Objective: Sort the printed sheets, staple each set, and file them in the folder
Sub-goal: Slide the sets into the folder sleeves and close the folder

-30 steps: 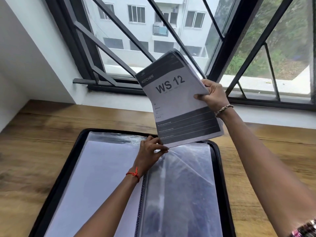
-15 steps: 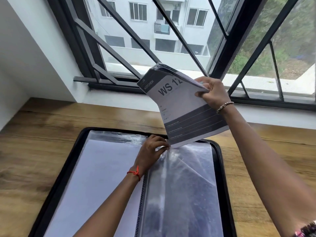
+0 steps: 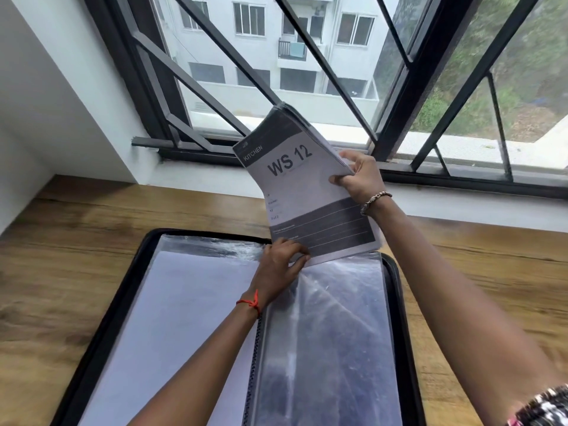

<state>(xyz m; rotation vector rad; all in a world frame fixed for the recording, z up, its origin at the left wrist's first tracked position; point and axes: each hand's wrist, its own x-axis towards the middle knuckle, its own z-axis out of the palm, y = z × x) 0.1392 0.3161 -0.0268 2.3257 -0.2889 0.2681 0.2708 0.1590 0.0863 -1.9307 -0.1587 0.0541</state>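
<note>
wooden table (image 3: 92, 241) under a barred window carried the open folder (image 3: 144, 250). the sheets (image 3: 307, 192) stood tilted above its far edge, with the long axis pointing down to the right pocket (image 3: 338, 318). the right hand (image 3: 359, 176) gripped their right edge. the left hand (image 3: 279, 265), nearer to the pocket mouth, pinched their lower corner.

Red thread (image 3: 250, 303) on left wrist; beaded metal bracelet (image 3: 375, 200) on right.

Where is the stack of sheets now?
Head view, centre: the stack of sheets is held by the right hand above the far edge of the folder, its lower corner at the left hand.
</note>
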